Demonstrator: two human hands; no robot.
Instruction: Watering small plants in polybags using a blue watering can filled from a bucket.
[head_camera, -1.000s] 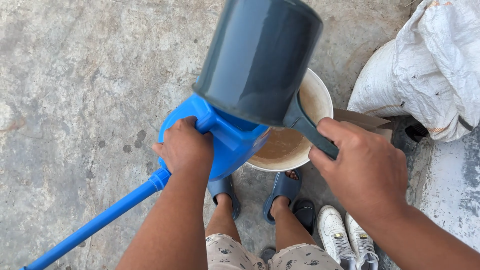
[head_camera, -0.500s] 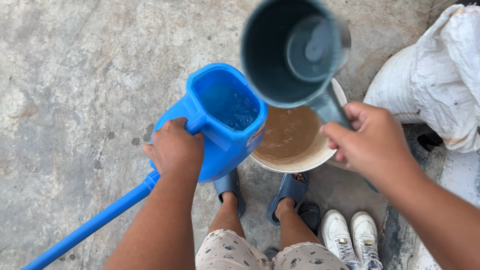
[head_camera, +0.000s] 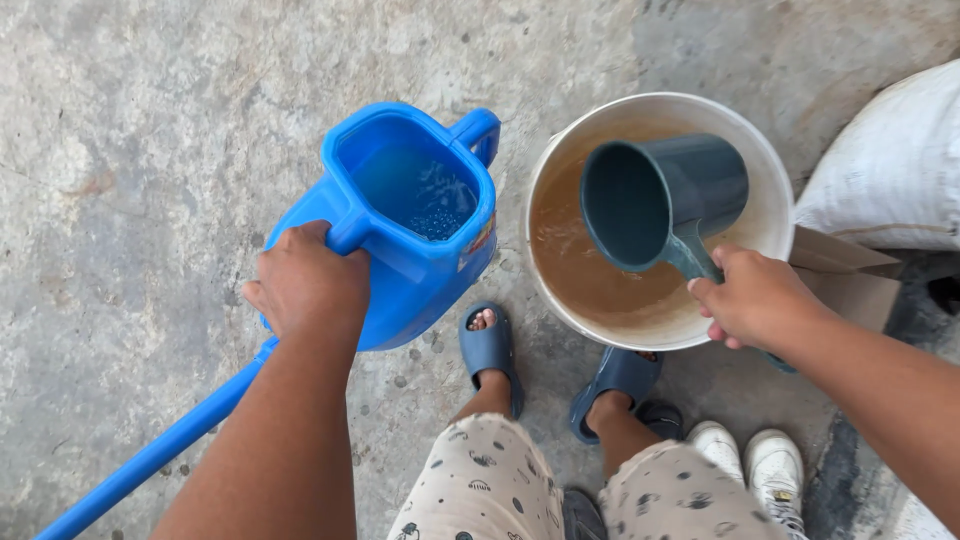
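My left hand (head_camera: 305, 285) grips the handle of a blue watering can (head_camera: 410, 215) held tilted above the concrete floor; its long blue spout (head_camera: 150, 455) runs down to the lower left, and some water shows inside it. My right hand (head_camera: 755, 300) holds a dark grey scoop jug (head_camera: 660, 200) by its handle, the jug lying on its side inside a white bucket (head_camera: 775, 195) with its mouth toward the brownish water (head_camera: 580, 265).
A white woven sack (head_camera: 895, 175) lies at the right, with a piece of cardboard (head_camera: 850, 270) under it. My feet in dark slippers (head_camera: 490, 350) stand below the can and bucket. White sneakers (head_camera: 760, 465) sit at lower right. Stained concrete floor (head_camera: 150, 130) spreads to the left.
My right hand has swung the jug away from the watering can and lowered it into the bucket. The watering can has moved slightly left and up in view.
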